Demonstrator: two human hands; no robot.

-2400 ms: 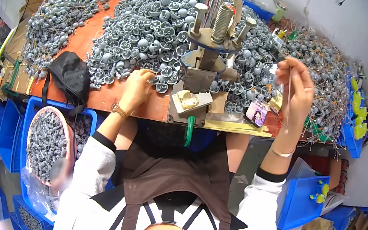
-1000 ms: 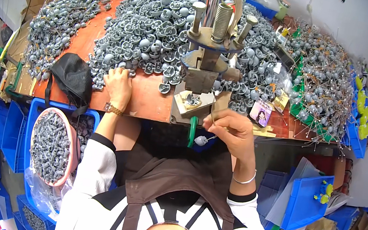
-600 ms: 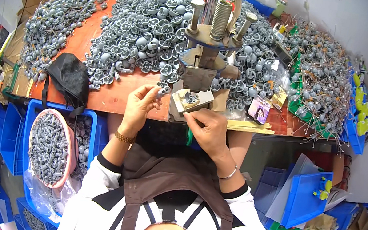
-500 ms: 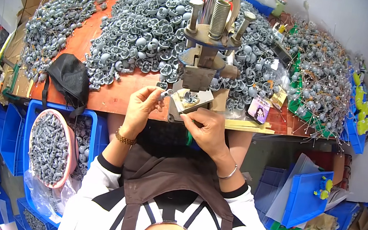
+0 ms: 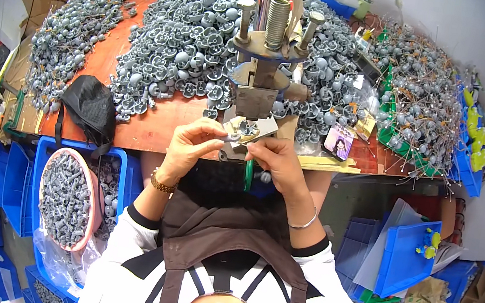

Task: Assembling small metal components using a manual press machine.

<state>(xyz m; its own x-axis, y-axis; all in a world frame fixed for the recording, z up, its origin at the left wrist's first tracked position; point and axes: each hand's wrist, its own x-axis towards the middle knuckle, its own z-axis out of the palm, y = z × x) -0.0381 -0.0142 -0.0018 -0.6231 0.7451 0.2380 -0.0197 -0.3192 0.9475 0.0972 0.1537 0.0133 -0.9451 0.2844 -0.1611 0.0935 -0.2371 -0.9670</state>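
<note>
My left hand (image 5: 192,147) pinches a small grey plastic part (image 5: 231,138) between thumb and fingertips, just left of the fixture. Beside it, my right hand (image 5: 278,164) is closed in a pinch at the fixture's front edge; whatever its fingertips hold is hidden. A grey piece (image 5: 250,130) sits in the pale fixture (image 5: 266,126), under the metal block (image 5: 255,102) of an upright press. Below my right fingers, a blurred grey round part (image 5: 265,177) shows off the table edge, next to a green handle-like bar (image 5: 248,176).
A large heap of grey half-shell parts (image 5: 176,47) covers the orange table (image 5: 189,109). Wired grey balls (image 5: 418,90) lie at the right. A black mesh bag (image 5: 89,105) rests at the left edge. A pink basket (image 5: 95,198) of grey parts stands in a blue crate (image 5: 131,182).
My left hand has moved right with its grey part, up to the fixture. My right hand has shifted slightly and its fingers have drawn together. A grey round part now appears below it.
</note>
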